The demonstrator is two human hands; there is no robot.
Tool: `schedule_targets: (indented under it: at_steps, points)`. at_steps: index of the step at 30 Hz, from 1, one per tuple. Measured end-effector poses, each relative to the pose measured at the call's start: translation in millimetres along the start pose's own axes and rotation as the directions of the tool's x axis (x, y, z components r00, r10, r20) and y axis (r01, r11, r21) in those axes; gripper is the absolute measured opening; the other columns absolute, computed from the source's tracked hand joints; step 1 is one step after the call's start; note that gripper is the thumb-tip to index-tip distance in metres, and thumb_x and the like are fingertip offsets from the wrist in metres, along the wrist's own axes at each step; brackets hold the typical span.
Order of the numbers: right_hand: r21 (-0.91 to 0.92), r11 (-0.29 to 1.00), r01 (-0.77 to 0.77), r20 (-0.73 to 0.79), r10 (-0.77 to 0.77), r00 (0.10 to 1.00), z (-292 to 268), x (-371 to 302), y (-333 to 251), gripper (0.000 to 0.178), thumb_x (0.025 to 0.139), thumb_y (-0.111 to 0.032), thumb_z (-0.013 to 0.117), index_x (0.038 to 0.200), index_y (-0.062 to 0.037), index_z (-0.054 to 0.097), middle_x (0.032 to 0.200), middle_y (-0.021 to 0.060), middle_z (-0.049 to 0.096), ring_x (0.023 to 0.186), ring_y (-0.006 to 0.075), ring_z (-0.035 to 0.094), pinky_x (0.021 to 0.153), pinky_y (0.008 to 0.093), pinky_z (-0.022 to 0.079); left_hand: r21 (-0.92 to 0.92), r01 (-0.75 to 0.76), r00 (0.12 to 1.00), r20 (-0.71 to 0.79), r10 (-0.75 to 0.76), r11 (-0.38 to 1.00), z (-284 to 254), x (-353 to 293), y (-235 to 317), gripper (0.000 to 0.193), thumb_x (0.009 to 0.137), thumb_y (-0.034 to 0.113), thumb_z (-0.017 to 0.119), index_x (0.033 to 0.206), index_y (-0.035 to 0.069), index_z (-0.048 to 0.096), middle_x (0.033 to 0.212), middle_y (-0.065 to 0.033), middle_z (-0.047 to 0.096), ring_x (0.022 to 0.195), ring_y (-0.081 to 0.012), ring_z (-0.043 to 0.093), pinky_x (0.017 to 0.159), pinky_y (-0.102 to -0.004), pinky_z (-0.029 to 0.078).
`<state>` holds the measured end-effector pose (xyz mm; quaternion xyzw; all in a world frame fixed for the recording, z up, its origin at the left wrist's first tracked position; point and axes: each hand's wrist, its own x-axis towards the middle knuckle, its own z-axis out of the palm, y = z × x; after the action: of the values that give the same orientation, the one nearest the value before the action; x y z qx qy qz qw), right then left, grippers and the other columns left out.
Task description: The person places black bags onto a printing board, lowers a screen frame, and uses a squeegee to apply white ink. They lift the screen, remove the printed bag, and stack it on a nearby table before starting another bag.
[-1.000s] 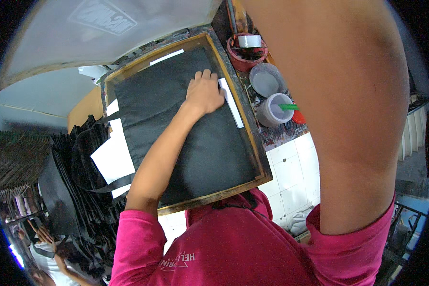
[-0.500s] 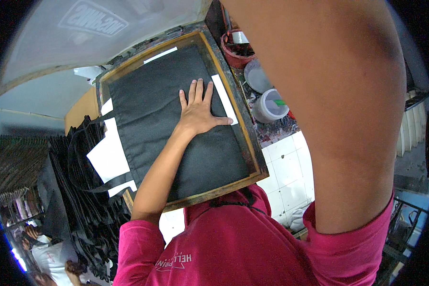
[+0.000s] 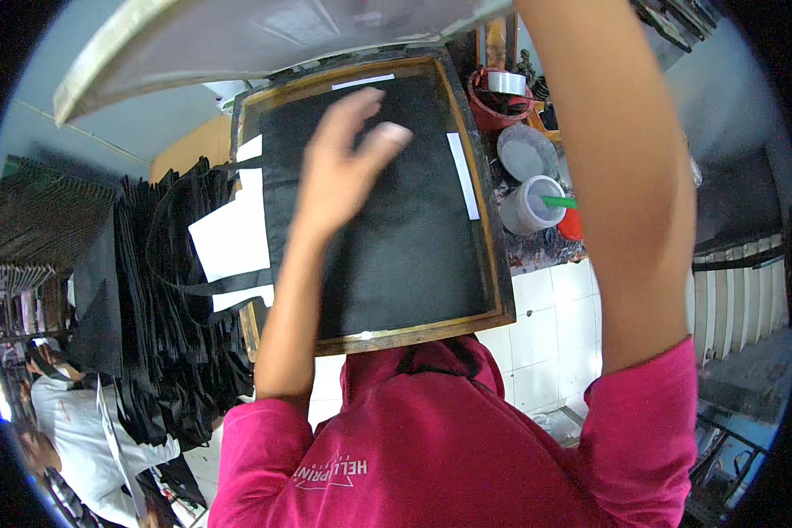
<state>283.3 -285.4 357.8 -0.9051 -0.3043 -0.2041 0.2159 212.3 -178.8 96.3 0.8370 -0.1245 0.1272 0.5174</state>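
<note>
A black tote bag (image 3: 405, 238) lies flat on a wooden-edged board (image 3: 493, 255), its two handles (image 3: 224, 283) hanging off the left side over a white sheet (image 3: 233, 238). Above the bag is my left hand (image 3: 343, 163), blurred by motion, its thumb held apart from the fingers and nothing in it. My right arm (image 3: 625, 176) reaches up past the top edge, so the right hand is out of sight. A pale framed screen (image 3: 308, 31) is tilted up over the far side of the board.
Right of the board stand a red tub (image 3: 500, 110), a round translucent lid or bowl (image 3: 528, 151) and a white pot (image 3: 526, 207) with a green stick. Many black bags (image 3: 163, 264) hang at left. A person in white (image 3: 88, 431) is at lower left.
My left hand has come off the bag's surface and moved toward its far left part. The bag now looks smoother. The whole view has shifted, with the board appearing farther right.
</note>
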Motion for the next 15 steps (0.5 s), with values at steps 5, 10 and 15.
schedule_targets:
  at_steps: [5,10,15]
  points:
    - [-0.085,0.956,0.281,-0.224,-0.293,0.93,71,-128,-4,0.019,0.084,-0.02,0.067,0.093,-0.003,0.067,0.093,0.0177,0.073,0.084,0.0333,0.072,0.069,0.0463,0.056,-0.624,-0.06,0.945,-0.287,-0.158,0.779,-98,-127,49,0.038,0.106,0.029,0.055,0.119,-0.007,0.062,0.111,-0.0253,0.073,0.095,-0.0309,0.075,0.084,-0.0435,0.061]
    - [0.153,0.977,0.15,-0.056,-0.143,0.988,106,-225,13,0.026,0.082,-0.019,0.077,0.099,-0.0058,0.062,0.087,0.0128,0.068,0.08,0.0332,0.067,0.071,0.0445,0.052,-0.758,0.488,0.742,0.099,-0.663,0.433,-42,-237,20,0.031,0.105,0.021,0.059,0.111,-0.008,0.065,0.103,-0.0239,0.075,0.086,-0.0269,0.077,0.073,-0.0354,0.064]
    - [0.234,0.966,0.114,0.258,-0.175,0.95,116,-248,8,0.029,0.081,-0.019,0.08,0.101,-0.0034,0.065,0.09,0.0143,0.068,0.082,0.0355,0.066,0.072,0.0447,0.049,-0.742,0.607,0.626,0.226,-0.746,0.284,-36,-260,0,0.03,0.101,0.017,0.06,0.117,-0.009,0.062,0.112,-0.0269,0.073,0.093,-0.0263,0.077,0.066,-0.0293,0.064]
